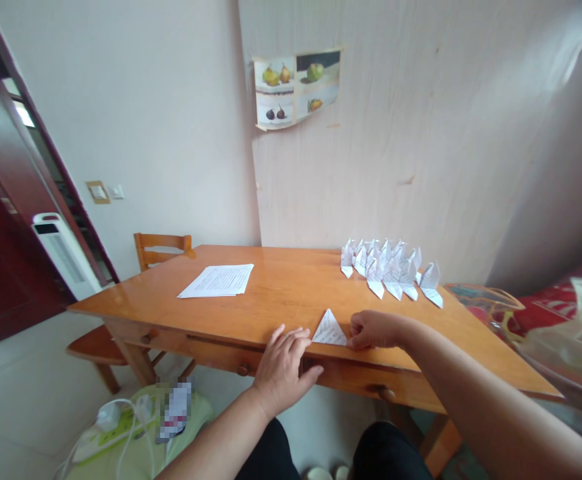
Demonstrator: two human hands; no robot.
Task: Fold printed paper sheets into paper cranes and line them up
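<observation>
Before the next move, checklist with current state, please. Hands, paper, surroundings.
1. Folded paper triangle on the table, between the hands: ok.
2. Right hand at the triangle's right corner, fingers curled: ok.
3. Left hand pressing the left corner: cannot tell; fingertips are close by, contact unclear.
4. Folds under the triangle neat: cannot tell, underside hidden.
5. Standing folded papers apart from both hands: ok, grouped farther back.
6. Sheet stack apart from both hands: ok, off to the left.
</observation>
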